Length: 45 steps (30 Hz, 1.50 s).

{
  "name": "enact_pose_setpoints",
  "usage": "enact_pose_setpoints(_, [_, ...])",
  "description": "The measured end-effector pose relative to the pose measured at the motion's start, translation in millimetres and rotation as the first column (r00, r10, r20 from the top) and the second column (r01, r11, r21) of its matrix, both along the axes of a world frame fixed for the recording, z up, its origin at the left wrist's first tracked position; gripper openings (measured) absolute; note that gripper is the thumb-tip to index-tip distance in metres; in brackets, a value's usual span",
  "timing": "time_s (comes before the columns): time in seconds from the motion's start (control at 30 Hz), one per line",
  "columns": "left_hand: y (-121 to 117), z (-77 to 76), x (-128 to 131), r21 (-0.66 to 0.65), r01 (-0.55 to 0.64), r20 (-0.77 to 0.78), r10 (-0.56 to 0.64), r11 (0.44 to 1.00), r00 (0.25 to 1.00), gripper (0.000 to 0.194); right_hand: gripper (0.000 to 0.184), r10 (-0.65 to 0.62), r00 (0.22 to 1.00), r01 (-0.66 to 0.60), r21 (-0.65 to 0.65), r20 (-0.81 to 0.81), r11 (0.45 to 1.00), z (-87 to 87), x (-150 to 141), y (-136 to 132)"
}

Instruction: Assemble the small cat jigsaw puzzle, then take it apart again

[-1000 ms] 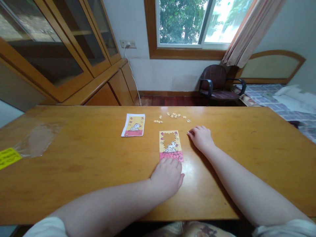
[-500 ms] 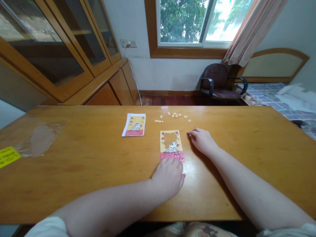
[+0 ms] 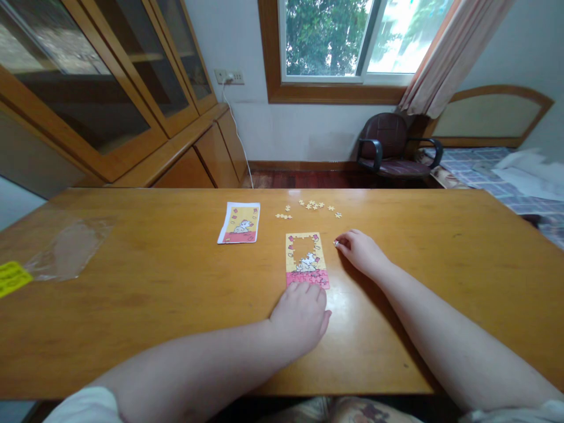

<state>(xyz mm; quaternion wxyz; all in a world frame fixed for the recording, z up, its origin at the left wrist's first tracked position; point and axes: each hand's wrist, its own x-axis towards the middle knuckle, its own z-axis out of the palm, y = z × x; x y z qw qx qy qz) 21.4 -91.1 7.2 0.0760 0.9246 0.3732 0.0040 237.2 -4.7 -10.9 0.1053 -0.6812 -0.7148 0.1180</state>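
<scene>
A partly assembled jigsaw puzzle lies on the wooden table, with a white animal on yellow above a pink band. An irregular gap shows the tabletop through its upper middle. My left hand lies palm down over the puzzle's lower edge, fingers together and resting on it. To the right of the puzzle, my right hand pinches a small puzzle piece between thumb and fingertips, close to the tabletop. Beyond the puzzle are several loose yellow puzzle pieces, some in a short joined row.
A reference picture card lies left of the puzzle. Farther left sit a clear plastic bag and a yellow label. Past the table's far edge are a cabinet, an armchair and a bed.
My right hand has shifted very slightly and turned the pinched piece, so its pale face shows more. My left hand and the puzzle stay where they were.
</scene>
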Motion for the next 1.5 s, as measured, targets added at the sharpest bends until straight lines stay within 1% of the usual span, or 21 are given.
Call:
enact_pose_setpoints(0.13, [0, -1.7, 0, 0.009, 0.004, 0.004, -0.004, 1.000, 1.000, 0.030, 0.012, -0.039, 0.992, 0.039, -0.008, -0.121, 0.999, -0.8, -1, -1])
enact_pose_setpoints(0.2, [0, -1.9, 0, 0.011, 0.003, 0.004, -0.003, 1.000, 1.000, 0.030, 0.011, -0.053, 0.977, 0.048, -0.030, -0.209, 0.998, 0.8, -3, -4])
enact_pose_setpoints(0.27, [0, -1.3, 0, 0.007, 0.000, 0.001, 0.000, 1.000, 1.000, 0.030, 0.013, -0.062, 0.945, 0.043, -0.065, -0.322, 0.997, 3.9, -6, -8])
enact_pose_setpoints(0.4, [0, 0.4, 1, -0.008, -0.007, -0.006, 0.007, 1.000, 1.000, 0.030, 0.014, -0.068, 0.844, -0.022, -0.161, -0.532, 0.987, 10.5, -21, -21])
enact_pose_setpoints(0.5, [0, 0.7, 1, -0.006, -0.011, -0.009, 0.011, 1.000, 1.000, 0.032, 0.009, -0.099, 0.797, -0.058, -0.238, -0.595, 0.970, 11.2, -37, -30])
enact_pose_setpoints(0.57, [0, 0.6, 1, 0.000, -0.014, -0.007, 0.014, 1.000, 1.000, 0.032, 0.007, -0.107, 0.795, -0.066, -0.260, -0.598, 0.963, 8.7, -46, -33])
enact_pose_setpoints(0.67, [0, 1.3, 1, 0.001, -0.013, 0.000, 0.013, 1.000, 1.000, 0.032, 0.008, -0.054, 0.844, -0.070, -0.210, -0.533, 0.975, 1.8, -52, -32])
enact_pose_setpoints(0.8, [1, 3.4, 2, -0.012, -0.010, -0.007, 0.010, 1.000, 1.000, 0.033, 0.010, 0.064, 0.922, -0.085, -0.040, -0.383, 0.996, -7.7, -54, -29])
enact_pose_setpoints(0.87, [1, 3.2, 1, -0.017, -0.011, -0.010, 0.011, 1.000, 1.000, 0.033, 0.012, 0.101, 0.943, -0.104, 0.005, -0.318, 0.995, -9.1, -53, -28])
enact_pose_setpoints(0.93, [1, 1.9, 1, -0.012, -0.010, -0.008, 0.010, 1.000, 1.000, 0.033, 0.016, 0.122, 0.954, -0.117, 0.037, -0.273, 0.992, -6.3, -51, -29])
enact_pose_setpoints(1.03, [0, 0.1, 0, 0.003, -0.005, -0.008, 0.006, 1.000, 1.000, 0.033, 0.025, 0.190, 0.967, -0.176, 0.095, -0.169, 0.980, 5.9, -45, -35])
enact_pose_setpoints(1.1, [0, 0.2, 0, 0.002, -0.006, -0.012, 0.006, 1.000, 1.000, 0.033, 0.030, 0.288, 0.957, -0.285, 0.066, -0.029, 0.956, 17.2, -42, -42])
enact_pose_setpoints(1.17, [0, 1.3, 0, -0.008, -0.006, -0.014, 0.006, 1.000, 1.000, 0.032, 0.035, 0.382, 0.916, -0.383, -0.021, 0.123, 0.924, 28.2, -41, -50])
enact_pose_setpoints(1.2, [0, 2.0, 0, -0.012, -0.006, -0.013, 0.006, 1.000, 1.000, 0.032, 0.037, 0.413, 0.893, -0.407, -0.069, 0.179, 0.911, 32.9, -41, -53])
enact_pose_setpoints(1.27, [0, 3.2, 1, -0.017, -0.004, -0.008, 0.004, 1.000, 1.000, 0.032, 0.041, 0.444, 0.860, -0.422, -0.137, 0.253, 0.896, 39.9, -44, -59])
enact_pose_setpoints(1.33, [0, 3.7, 1, -0.017, -0.004, -0.007, 0.004, 1.000, 1.000, 0.031, 0.044, 0.455, 0.842, -0.418, -0.183, 0.289, 0.890, 43.1, -46, -62])
enact_pose_setpoints(1.5, [0, 2.1, 0, 0.007, -0.003, -0.002, 0.003, 1.000, 1.000, 0.032, 0.046, 0.463, 0.830, -0.401, -0.245, 0.312, 0.883, 40.1, -50, -60])
